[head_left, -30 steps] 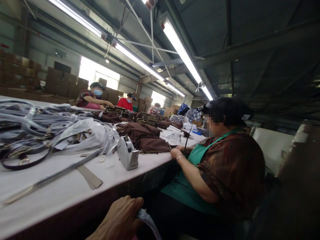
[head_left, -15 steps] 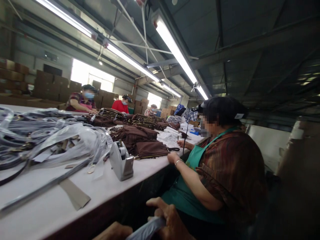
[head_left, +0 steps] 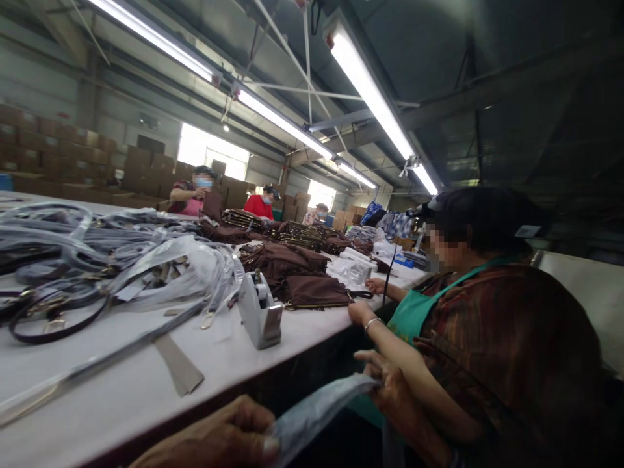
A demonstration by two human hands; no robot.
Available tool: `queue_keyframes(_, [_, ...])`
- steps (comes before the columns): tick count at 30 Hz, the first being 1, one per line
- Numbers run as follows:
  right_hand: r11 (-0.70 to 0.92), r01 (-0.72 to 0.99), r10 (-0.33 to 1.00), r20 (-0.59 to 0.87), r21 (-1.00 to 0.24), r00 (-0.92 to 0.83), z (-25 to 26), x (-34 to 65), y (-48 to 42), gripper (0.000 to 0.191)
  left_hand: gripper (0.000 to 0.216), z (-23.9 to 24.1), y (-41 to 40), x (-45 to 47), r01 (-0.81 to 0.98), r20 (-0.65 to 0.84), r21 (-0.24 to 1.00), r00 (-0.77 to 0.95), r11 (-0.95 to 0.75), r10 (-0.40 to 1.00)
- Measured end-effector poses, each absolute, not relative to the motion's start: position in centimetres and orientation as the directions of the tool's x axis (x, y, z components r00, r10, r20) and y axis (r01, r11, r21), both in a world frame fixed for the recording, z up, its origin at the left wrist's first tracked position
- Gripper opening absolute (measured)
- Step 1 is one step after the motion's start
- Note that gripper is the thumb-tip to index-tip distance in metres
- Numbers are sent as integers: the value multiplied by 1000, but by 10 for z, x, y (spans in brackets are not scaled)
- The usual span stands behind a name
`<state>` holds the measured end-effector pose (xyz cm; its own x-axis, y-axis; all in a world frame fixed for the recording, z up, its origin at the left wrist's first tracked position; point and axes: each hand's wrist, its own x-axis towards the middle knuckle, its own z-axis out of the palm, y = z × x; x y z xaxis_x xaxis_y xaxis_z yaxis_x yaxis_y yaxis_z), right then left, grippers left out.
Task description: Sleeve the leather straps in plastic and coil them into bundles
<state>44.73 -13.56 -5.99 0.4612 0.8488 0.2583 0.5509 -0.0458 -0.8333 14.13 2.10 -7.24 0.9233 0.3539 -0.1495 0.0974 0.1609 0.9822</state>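
Observation:
My left hand (head_left: 229, 432) is closed at the bottom, pinching one end of a pale blue-grey plastic-wrapped strap (head_left: 322, 409). The strap slants up to the right, over the dark space in front of the table edge. Its other end is in my right hand (head_left: 392, 390), which closes on it with the index finger stretched out to the left. Part of the strap seems to hang below that hand. On the white table (head_left: 131, 390) beside my hands lie a flat grey-brown strip (head_left: 178, 364) and a grey tape dispenser (head_left: 260, 312).
Tangled plastic-wrapped straps (head_left: 146, 260) and a dark strap with metal clasps cover the table's left. Brown bags (head_left: 287, 266) are piled beyond the dispenser. A co-worker in a green apron (head_left: 414, 312) sits close on my right; others work behind the table.
My hands have risen further into view and moved apart, so a longer stretch of strap shows between them. The view has turned left. A co-worker across the table now holds up something brown.

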Motion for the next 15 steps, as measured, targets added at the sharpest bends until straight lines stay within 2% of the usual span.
queue_keyframes(2, [-2,570,879,270,-822,393,-55,432,-121,55,29,-60,26,140,52,-153,969,892,240,424])
queue_keyframes(5, [98,482,940,240,-871,242,-46,402,-91,64,32,-44,41,147,-31,-86,949,931,313,353])
queue_keyframes(6, [128,444,956,229,-887,181,-42,391,-79,64,32,-38,47,149,-56,-55,947,942,317,331])
queue_keyframes(8, [205,442,965,255,-873,58,-33,372,-57,45,31,-26,58,147,-67,-23,958,951,279,309])
queue_keyframes(10, [316,554,936,347,-770,-51,-22,360,-35,21,32,-15,68,137,-43,-29,977,944,210,328])
queue_keyframes(11, [372,616,911,400,-694,-99,-15,359,-25,16,33,-12,73,129,-20,-43,984,938,179,343])
queue_keyframes(13, [442,708,858,491,-550,-154,-2,361,-7,18,36,-11,81,108,27,-80,989,920,142,383])
queue_keyframes(15, [463,756,822,543,-462,-171,9,369,8,24,38,-18,87,86,69,-128,986,901,154,415])
